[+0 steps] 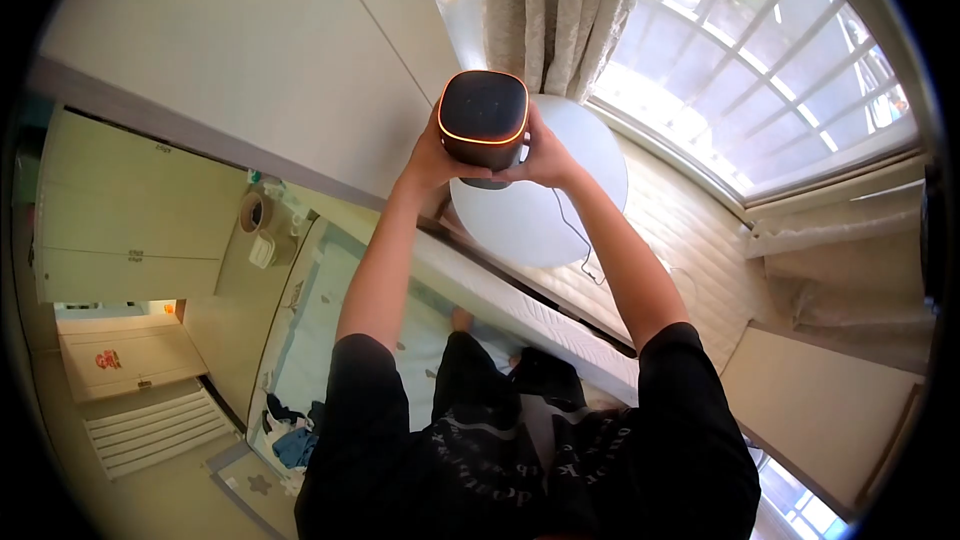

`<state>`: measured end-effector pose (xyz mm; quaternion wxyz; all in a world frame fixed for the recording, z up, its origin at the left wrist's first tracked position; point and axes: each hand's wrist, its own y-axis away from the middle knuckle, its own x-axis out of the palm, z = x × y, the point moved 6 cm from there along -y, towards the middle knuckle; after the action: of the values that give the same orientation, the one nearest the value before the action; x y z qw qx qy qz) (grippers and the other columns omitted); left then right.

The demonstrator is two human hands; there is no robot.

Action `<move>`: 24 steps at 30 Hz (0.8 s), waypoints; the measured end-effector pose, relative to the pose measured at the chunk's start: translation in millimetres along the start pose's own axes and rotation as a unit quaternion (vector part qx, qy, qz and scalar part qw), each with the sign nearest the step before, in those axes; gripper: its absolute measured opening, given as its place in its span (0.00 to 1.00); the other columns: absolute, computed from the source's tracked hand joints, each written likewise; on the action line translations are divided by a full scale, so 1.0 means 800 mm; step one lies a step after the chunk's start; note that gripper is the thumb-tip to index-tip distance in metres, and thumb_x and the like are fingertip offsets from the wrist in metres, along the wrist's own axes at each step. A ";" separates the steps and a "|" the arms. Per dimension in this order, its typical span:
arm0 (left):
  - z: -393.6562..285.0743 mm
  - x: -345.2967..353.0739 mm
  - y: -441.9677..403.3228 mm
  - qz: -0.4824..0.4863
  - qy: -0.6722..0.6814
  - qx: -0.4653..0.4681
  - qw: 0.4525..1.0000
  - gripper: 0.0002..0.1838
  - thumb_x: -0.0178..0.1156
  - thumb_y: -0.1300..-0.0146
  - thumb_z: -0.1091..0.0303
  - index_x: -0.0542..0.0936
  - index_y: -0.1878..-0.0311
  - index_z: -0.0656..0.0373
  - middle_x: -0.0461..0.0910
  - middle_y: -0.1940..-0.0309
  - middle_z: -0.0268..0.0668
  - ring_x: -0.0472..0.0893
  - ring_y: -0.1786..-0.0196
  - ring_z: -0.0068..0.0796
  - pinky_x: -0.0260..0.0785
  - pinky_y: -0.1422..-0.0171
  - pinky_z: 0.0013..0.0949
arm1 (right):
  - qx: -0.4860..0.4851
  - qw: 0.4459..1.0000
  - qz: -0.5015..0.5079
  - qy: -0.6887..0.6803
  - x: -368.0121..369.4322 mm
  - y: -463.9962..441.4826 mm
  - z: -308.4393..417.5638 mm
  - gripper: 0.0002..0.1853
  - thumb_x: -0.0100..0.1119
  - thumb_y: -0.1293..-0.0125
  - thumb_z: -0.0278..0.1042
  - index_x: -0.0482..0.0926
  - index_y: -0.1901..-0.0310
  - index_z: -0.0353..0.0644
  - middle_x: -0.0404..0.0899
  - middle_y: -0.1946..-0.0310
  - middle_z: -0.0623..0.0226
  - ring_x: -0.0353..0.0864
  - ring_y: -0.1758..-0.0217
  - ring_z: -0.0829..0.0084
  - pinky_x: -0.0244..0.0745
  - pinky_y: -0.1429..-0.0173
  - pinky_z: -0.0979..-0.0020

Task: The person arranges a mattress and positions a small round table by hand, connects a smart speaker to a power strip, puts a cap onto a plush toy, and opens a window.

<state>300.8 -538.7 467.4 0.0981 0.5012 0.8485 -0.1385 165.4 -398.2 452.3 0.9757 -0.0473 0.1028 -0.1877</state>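
Note:
A dark smart speaker (484, 108) with a glowing orange ring around its top is held out in front of me between both hands. My left hand (432, 158) grips its left side, fingers partly hidden behind it. On the other side my right hand (545, 155) is wrapped around it, with the thumb near the base. Beneath the speaker lies a round white tabletop (540, 225); whether the base touches it I cannot tell. A thin dark cable (575, 230) runs down over the tabletop and past its edge.
A patterned curtain (560, 10) hangs behind the table, beside a barred window (760, 50). A tall pale cabinet (250, 50) rises at left. Below is a bed (345, 280) with crumpled clothes (295, 445). A quilted pad (670, 210) covers the sill by the window.

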 end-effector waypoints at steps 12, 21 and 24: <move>0.062 -0.006 0.009 -0.074 0.086 -0.096 0.989 0.54 0.81 0.53 0.83 0.64 0.22 0.51 0.71 0.30 0.35 0.73 0.27 0.37 0.79 0.30 0.44 | -0.020 0.987 -0.154 -0.033 0.029 -0.022 -0.045 0.65 0.89 0.66 0.30 0.56 0.24 0.46 0.72 0.34 0.58 0.73 0.29 0.60 0.73 0.26 0.58; 0.099 -0.010 0.022 -0.133 0.072 -0.093 0.984 0.55 0.79 0.49 0.82 0.58 0.19 0.55 0.68 0.25 0.43 0.71 0.24 0.42 0.77 0.27 0.45 | 0.007 0.988 -0.151 -0.009 0.042 -0.042 -0.068 0.66 0.89 0.67 0.31 0.55 0.24 0.46 0.72 0.34 0.58 0.74 0.30 0.60 0.73 0.26 0.59; 0.110 -0.009 0.023 -0.151 0.047 -0.079 0.984 0.55 0.81 0.49 0.76 0.59 0.20 0.57 0.72 0.28 0.49 0.74 0.27 0.44 0.78 0.29 0.44 | 0.011 0.989 -0.144 -0.010 0.042 -0.044 -0.072 0.66 0.89 0.66 0.32 0.56 0.24 0.46 0.72 0.34 0.58 0.73 0.29 0.59 0.72 0.26 0.59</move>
<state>323.0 -565.2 384.5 0.0756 0.3639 0.9264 -0.0602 170.6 -446.4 394.3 0.9398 -0.0527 0.0828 -0.3273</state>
